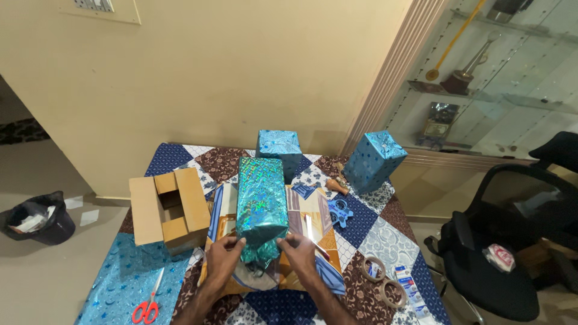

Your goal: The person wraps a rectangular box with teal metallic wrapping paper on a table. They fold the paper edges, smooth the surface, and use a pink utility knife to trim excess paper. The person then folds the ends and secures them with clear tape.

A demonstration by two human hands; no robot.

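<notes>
The teal holographic-wrapped box point(261, 201) lies on a patterned sheet point(313, 219), long axis running away from the person, its near end pinched between left hand point(224, 257) and right hand point(299, 251), fingers closed on the wrapping.

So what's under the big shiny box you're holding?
Under the shiny teal box lies a flat printed sheet in orange, blue and purple, spread on the patchwork tablecloth. Both hands press the box's near end. The sheet's middle is covered.

We see a tall box point(261, 201) in shiny teal holographic wrap, lying lengthwise on a flat sheet of patterned paper point(313, 225), near end unsealed.
</notes>
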